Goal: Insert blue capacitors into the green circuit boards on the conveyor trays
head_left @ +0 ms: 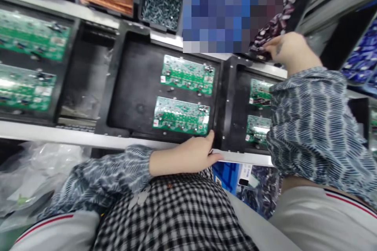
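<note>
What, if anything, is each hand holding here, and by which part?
The left hand holds nothing; it rests on the black tray at its near edge. The right hand reaches into a bin of dark parts; any grip is hidden.

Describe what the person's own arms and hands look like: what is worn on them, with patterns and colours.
Both hands are bare: no gloves, rings or watch show on the left hand or the right hand. Each forearm wears a loose over-sleeve in blue-grey fabric with a fine white chevron-like stripe pattern, gathered at the wrist. Above them, light grey sleeves with a thin red stripe show.
</note>
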### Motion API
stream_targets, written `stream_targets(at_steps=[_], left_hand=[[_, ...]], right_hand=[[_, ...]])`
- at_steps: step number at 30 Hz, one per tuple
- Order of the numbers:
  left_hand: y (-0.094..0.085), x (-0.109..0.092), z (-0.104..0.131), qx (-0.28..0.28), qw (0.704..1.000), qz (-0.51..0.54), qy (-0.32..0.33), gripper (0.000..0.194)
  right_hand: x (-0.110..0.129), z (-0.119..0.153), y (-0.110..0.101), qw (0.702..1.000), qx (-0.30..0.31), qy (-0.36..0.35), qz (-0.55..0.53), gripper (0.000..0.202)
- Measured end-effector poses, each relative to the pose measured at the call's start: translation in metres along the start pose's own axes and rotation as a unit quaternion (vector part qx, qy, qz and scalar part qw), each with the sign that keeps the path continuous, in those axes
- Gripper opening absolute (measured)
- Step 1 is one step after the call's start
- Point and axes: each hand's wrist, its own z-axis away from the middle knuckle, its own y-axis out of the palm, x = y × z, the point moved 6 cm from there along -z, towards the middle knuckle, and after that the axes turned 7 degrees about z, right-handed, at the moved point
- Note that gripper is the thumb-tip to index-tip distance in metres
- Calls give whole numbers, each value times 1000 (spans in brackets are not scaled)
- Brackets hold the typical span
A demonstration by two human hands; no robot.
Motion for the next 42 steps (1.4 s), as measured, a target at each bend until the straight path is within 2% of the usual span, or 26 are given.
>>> stream_targets(at_steps=[2,5,10,12,14,16,18,19,21,22,24,28,31,34,38,42], left_hand=[[-3,0,-1,9,1000,-6,3,85],[-8,-1,-1,34,999,-12,5,83],[-10,-5,4,136,991,18,-2,93],[-11,-5,9,172,984,49,6,82],[-15,-5,21,189,977,95,37,62],[-26,-2,39,176,969,154,81,52],[-42,5,61,136,961,213,111,47],[-51,10,71,113,956,245,117,44],[-66,21,87,68,940,314,117,37],[-72,25,92,49,930,347,111,33],[-78,33,96,17,916,389,101,28],[-83,35,96,-7,895,432,110,24],[-89,31,96,-18,877,465,119,21],[-94,32,95,-41,858,503,99,19],[-92,41,92,-52,810,582,43,21],[-86,50,91,-53,752,656,15,26]], right_hand=[[17,-4,1,1000,8,-9,-4,14],[47,-7,4,999,1,-49,-23,31],[91,-14,17,994,-35,-94,-47,50],[97,-10,15,993,-60,-91,-50,48],[99,6,6,990,-95,-85,-52,32],[109,39,-8,984,-125,-102,-74,12],[132,86,-24,961,-132,-178,-164,20],[150,113,-29,939,-107,-243,-217,20],[185,163,-33,908,-63,-346,-229,17],[199,184,-34,890,-53,-386,-235,14],[219,210,-28,875,-21,-418,-244,14],[229,217,-14,884,-7,-408,-228,11],[228,213,-12,890,-8,-406,-206,11],[228,213,-12,893,4,-407,-194,12],[230,215,-13,893,4,-405,-197,12],[231,219,-15,877,-8,-444,-185,17]])
